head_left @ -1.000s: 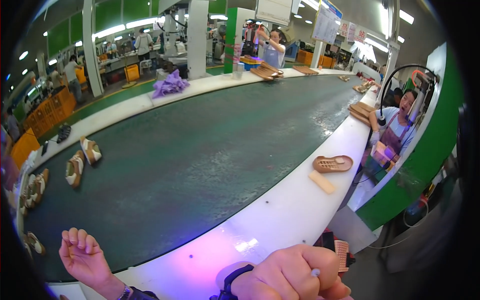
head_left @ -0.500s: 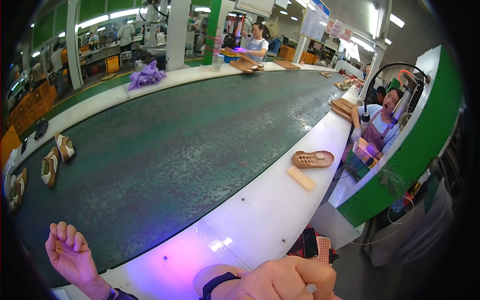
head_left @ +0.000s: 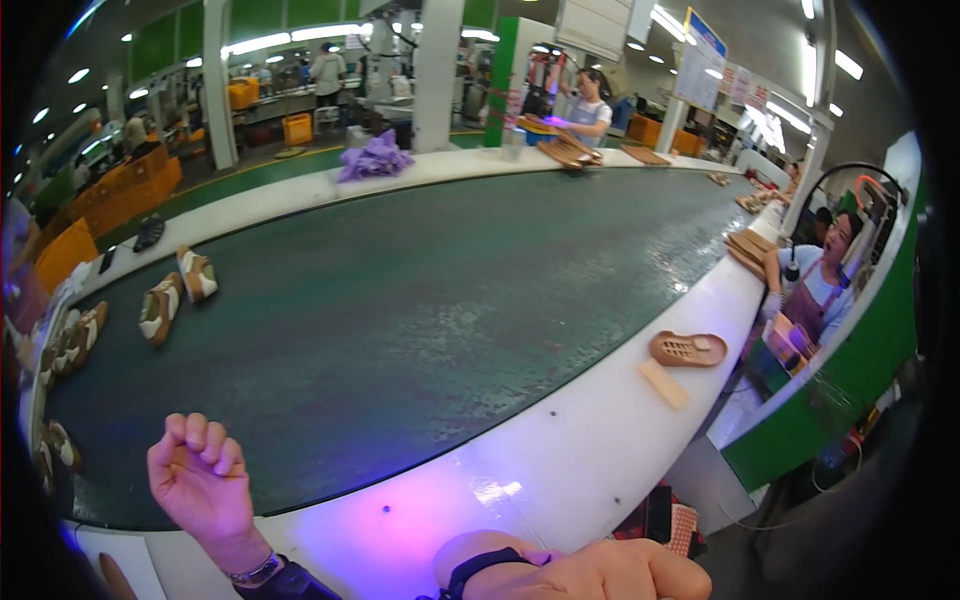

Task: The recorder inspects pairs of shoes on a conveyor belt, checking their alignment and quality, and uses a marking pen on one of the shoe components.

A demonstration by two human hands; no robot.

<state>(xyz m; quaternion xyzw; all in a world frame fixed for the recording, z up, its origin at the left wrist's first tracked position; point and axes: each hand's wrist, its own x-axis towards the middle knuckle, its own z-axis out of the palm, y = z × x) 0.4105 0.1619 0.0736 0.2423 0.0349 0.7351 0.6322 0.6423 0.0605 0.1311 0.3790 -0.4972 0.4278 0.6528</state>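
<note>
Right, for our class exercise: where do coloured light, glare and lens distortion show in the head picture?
Head view: pink-violet glow on the white ledge beside the left hand, white glare farther right; head view: the dark green belt has bowed edges; head view: black corners.

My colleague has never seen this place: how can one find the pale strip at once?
Start at the wide dark green belt, then follow the white ledge along its right side. The pale strip lies there, just below a brown shoe sole in the picture. It is plain and rectangular, while the sole is rounded, with a grid of hollows.
</note>
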